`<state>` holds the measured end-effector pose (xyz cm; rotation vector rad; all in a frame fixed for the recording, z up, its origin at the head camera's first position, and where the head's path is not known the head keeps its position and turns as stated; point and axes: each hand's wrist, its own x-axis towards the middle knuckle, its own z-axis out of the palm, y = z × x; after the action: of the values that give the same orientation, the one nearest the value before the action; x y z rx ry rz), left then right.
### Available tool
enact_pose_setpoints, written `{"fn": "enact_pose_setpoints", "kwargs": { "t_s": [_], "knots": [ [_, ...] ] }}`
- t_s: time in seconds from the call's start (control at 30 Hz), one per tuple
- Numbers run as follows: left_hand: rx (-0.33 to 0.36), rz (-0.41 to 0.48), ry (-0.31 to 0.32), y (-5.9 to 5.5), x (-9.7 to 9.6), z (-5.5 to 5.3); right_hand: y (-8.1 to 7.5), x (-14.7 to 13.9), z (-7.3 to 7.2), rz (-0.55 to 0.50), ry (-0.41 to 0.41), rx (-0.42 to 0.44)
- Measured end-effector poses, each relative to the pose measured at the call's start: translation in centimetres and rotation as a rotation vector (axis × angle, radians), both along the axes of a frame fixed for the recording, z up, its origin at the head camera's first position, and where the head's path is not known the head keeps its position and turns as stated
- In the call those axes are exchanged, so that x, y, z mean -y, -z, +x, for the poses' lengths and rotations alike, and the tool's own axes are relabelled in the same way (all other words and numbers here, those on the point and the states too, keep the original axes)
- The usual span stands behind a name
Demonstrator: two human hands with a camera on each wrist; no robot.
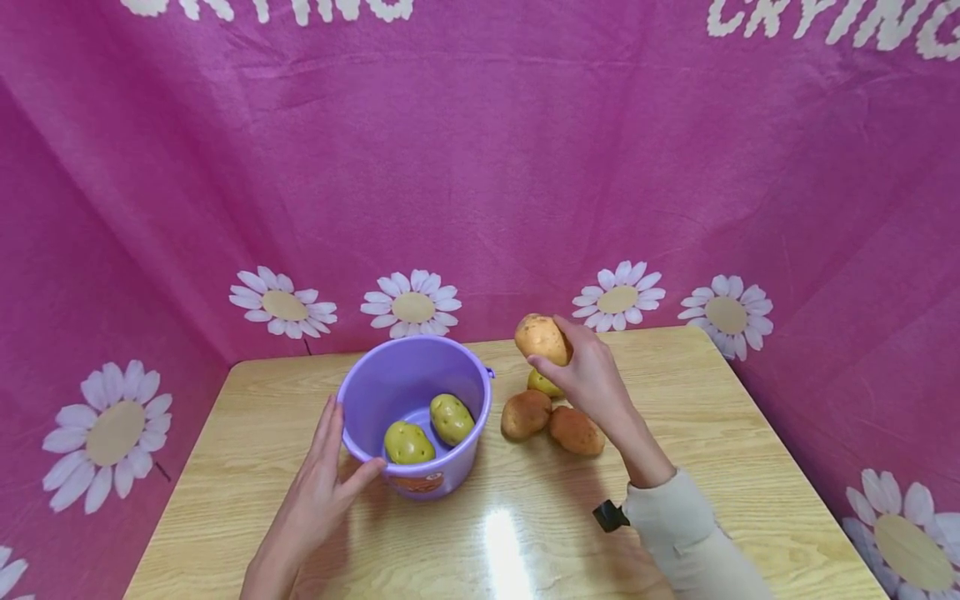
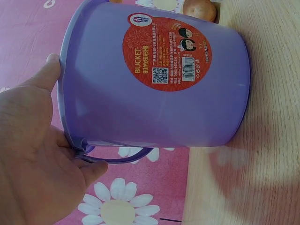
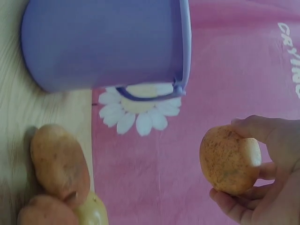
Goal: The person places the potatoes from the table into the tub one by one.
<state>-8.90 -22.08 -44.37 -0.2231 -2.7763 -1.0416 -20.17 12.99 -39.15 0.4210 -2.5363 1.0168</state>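
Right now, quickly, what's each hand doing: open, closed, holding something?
Left hand: open, touching the purple bucket at its rim.
Right hand: closed, holding a light brown potato above the table.

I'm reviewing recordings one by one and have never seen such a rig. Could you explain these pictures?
There is no machine, only a person's bare left hand and right hand. The wide picture comes from a camera worn on the head; the two smaller ones come from cameras on each wrist and appear sideways.

The left hand touches a round purple plastic bucket at its rim. The bucket stands on a pale wood-grain table and contains two oval yellow-green potatoes. The right hand holds a rounded light-brown potato above the table, right of the bucket. Below it lie two oval reddish-brown potatoes and another yellow-green potato, partly hidden in the head view. Behind hangs a magenta cloth printed with white daisies.
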Motion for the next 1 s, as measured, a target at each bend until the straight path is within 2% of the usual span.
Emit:
{"fn": "enact_pose_setpoints", "kwargs": {
  "t_s": [0.17,0.37,0.6,1.0],
  "knots": [
    [0.005,0.005,0.002,-0.1,0.0,0.0,-0.3,1.7,0.2,0.011,-0.020,0.014],
    [0.005,0.007,0.003,0.0,0.0,0.0,-0.5,4.0,0.5,0.029,-0.059,-0.010],
    [0.023,0.007,-0.005,0.0,0.1,0.0,-0.8,7.1,1.3,0.074,-0.094,0.002],
    [0.008,0.011,-0.002,0.1,0.0,0.0,-0.6,11.4,2.1,0.142,-0.158,-0.014]
  ]
}}
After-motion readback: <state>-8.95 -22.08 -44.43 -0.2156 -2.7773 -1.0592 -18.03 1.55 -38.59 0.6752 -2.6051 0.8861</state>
